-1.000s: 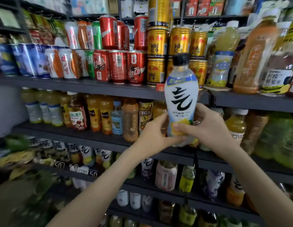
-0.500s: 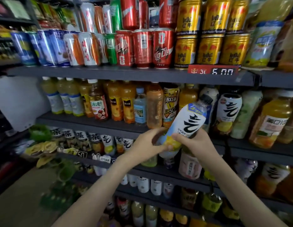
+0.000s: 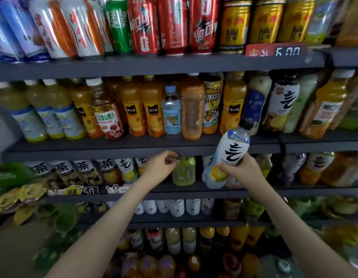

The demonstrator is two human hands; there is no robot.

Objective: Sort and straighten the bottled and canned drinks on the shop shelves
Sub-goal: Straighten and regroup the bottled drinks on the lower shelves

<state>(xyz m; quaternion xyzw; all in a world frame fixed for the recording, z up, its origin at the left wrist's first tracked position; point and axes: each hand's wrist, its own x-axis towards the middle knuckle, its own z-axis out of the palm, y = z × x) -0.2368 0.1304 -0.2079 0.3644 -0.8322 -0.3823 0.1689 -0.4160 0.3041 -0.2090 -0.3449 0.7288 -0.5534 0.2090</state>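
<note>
While our right hand [image 3: 241, 170] grips the white-labelled bottle [image 3: 231, 151] low on its body, the bottle tilts with its black cap up and to the right. The cap reaches just above the front edge of the juice shelf [image 3: 114, 152], and the base hangs in front of the shelf below. Our left hand [image 3: 162, 167] is well apart from that bottle. Its fingers are curled in with nothing in them, just under the same shelf edge. It sits right beside the top of a yellow-green bottle [image 3: 183, 171]; we cannot tell whether it touches it. On the juice shelf stand orange juice bottles [image 3: 132, 111], a clear water bottle [image 3: 171, 113] and, further right, a bottle with the same black brush mark [image 3: 282, 105]. Above them, red cans [image 3: 172, 27] and gold cans [image 3: 234, 27] stand side by side, with a red price tag [image 3: 274, 51] on the shelf edge below the gold ones.
</note>
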